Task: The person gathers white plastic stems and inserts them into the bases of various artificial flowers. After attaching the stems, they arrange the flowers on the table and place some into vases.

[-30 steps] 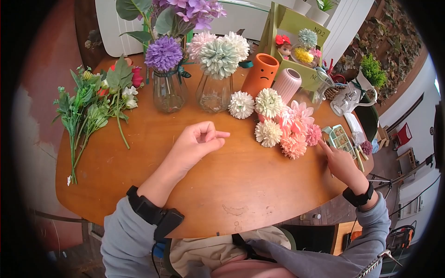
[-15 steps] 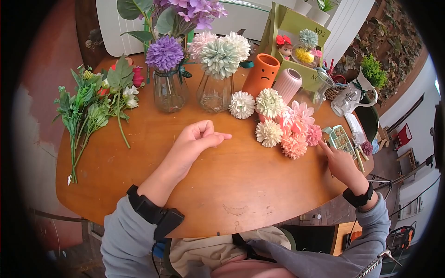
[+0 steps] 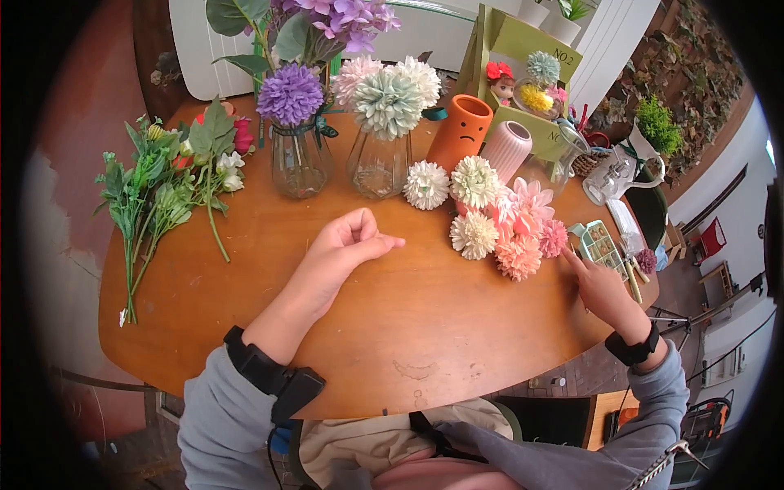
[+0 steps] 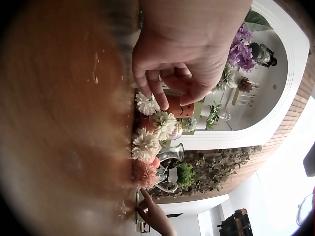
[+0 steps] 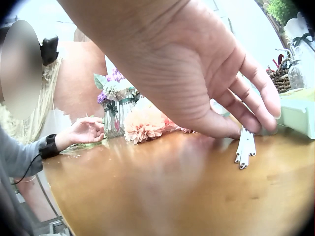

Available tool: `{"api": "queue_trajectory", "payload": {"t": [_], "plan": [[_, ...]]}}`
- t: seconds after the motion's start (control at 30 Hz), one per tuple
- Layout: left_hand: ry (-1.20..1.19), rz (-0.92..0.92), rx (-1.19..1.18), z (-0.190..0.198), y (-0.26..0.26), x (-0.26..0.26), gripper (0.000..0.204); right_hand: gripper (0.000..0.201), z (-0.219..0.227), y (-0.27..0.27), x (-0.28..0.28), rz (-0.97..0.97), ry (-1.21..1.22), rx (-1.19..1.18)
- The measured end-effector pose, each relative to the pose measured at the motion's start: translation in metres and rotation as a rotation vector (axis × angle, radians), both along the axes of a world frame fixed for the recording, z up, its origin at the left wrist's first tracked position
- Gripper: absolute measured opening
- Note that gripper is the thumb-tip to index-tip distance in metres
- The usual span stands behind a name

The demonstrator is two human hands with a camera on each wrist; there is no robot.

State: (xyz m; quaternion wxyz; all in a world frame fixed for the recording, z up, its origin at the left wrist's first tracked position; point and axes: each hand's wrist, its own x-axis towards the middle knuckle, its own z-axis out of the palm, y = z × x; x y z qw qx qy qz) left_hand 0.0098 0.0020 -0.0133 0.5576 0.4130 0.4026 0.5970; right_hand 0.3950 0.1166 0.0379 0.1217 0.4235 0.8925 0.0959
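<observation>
In the head view my left hand [image 3: 347,249] is held over the middle of the table, fingers loosely bent. Nothing lies between its thumb and fingers in the left wrist view, where white pompom flowers [image 4: 147,104] show past the fingertips. My right hand [image 3: 603,286] is low at the table's right side, its index finger extended beside a pink pompom flower [image 3: 553,238]. Several thin white sticks [image 5: 245,150] lie under its fingertips in the right wrist view, their far ends hidden by the hand. Cream, peach and pink flowers [image 3: 518,257] are heaped left of that hand.
Two glass vases [image 3: 378,167] with blooms, an orange vase [image 3: 459,135] with a frowning face and a pink ribbed vase [image 3: 506,147] stand at the back. Leafy stems [image 3: 151,212] lie left. A mint sectioned box [image 3: 600,243] sits right, near a glass pitcher [image 3: 608,181].
</observation>
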Motion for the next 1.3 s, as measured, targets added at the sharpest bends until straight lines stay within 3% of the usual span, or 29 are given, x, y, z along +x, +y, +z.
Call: {"api": "queue_trajectory", "payload": {"t": [0.13,0.53,0.93,1.17,1.3], "plan": [[-0.017,0.010,0.009,0.002,-0.001,0.003,0.024,0.071,0.011,0.003,-0.007,-0.060,-0.005,-0.006],[0.068,0.006,0.003,0.003,0.000,0.001,0.017,0.061,0.081,-0.001,-0.081,0.187,0.284,0.155],[0.137,-0.001,-0.029,0.004,-0.001,0.003,0.019,0.041,0.089,0.024,-0.149,0.489,0.571,0.340],[0.177,0.012,-0.011,0.000,0.001,0.001,0.023,0.050,0.088,0.041,-0.198,0.635,0.775,0.316],[0.198,0.015,0.000,-0.001,0.002,0.002,0.026,0.066,0.089,0.038,-0.225,0.734,0.846,0.220]]}}
